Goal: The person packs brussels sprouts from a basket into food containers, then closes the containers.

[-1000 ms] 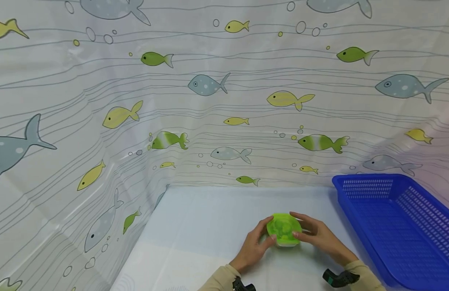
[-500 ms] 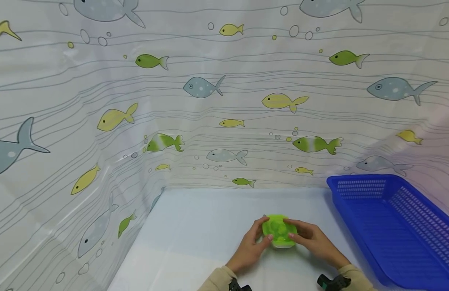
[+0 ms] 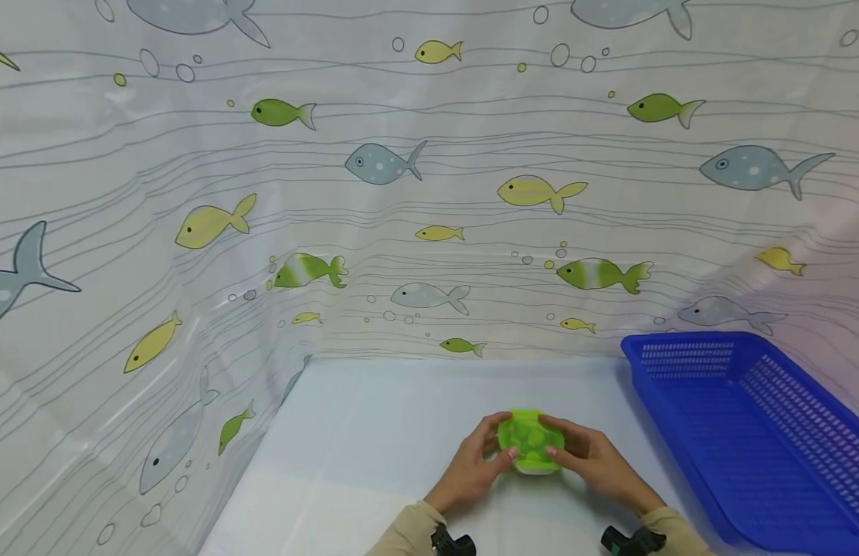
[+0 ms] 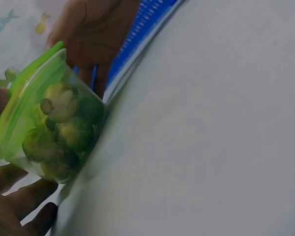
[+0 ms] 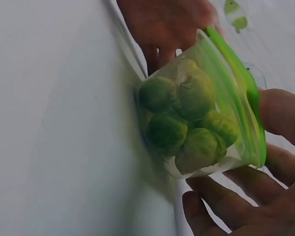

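Note:
A clear plastic food container (image 5: 221,162) with a bright green lid (image 3: 532,439) stands on the white table. Several Brussels sprouts (image 5: 167,133) show through its wall in both wrist views. From the left side my left hand (image 3: 469,469) holds it, the thumb on the lid's near edge and the fingers around the side. My right hand (image 3: 603,466) grips the opposite side in the same way, thumb on the lid and forefinger at its far edge. The lid appears to sit on the container's rim; whether it is fully pressed down I cannot tell.
A large blue plastic basket (image 3: 784,440) with latticed walls stands to the right of my right hand. Behind and left of the white table (image 3: 374,432) hangs a fish-patterned sheet (image 3: 471,123). Black wrist cameras (image 3: 453,540) are strapped over the beige sleeves.
The head view has shifted slightly. My right forefinger and thumb have moved in closer on the lid, and the container has turned a little between my hands.

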{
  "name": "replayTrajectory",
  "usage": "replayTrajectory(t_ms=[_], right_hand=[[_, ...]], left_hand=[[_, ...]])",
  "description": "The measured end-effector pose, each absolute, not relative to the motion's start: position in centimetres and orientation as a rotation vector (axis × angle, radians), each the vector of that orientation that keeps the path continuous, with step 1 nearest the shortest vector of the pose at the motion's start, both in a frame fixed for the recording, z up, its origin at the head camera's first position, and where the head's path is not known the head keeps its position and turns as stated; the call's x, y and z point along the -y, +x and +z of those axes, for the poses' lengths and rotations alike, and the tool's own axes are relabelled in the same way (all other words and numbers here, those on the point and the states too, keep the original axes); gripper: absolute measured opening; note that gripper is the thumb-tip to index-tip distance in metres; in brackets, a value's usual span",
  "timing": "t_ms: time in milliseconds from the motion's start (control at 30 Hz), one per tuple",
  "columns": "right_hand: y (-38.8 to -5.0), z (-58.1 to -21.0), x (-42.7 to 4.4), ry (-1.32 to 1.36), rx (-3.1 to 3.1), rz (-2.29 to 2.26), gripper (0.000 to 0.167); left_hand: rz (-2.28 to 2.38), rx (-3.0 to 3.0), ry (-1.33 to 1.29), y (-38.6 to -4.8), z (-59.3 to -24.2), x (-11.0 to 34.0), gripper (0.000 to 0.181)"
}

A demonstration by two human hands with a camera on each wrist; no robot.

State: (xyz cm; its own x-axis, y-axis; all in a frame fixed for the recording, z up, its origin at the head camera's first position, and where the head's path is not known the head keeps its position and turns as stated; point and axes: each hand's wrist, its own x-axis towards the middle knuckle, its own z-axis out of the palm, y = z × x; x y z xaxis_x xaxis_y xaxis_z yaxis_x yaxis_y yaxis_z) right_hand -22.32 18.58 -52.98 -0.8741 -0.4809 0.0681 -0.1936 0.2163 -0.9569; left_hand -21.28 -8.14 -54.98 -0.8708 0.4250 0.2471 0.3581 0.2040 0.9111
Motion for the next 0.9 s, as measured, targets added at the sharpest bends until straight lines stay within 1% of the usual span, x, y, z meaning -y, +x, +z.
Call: replayTrajectory(t_ms=[233,533,900], right_hand=[[-22.2,-52.9,-18.4,-0.637,-2.228,-1.694,0.065],[-22.7,-52.6,-18.8,-0.648,-2.233,-1.664,0.067],[-23.4,-52.6,-18.8,-0.677,-2.194,-1.694,0.066]], left_hand=[[1.768,-2.408,0.789,-21.2,-55.1,8.1,0.057],[1.790,-2.406,0.770,-21.9,-55.4,8.0,0.057],[1.820,-2.385,0.787,-22.2,-55.2,8.2,0.057]])
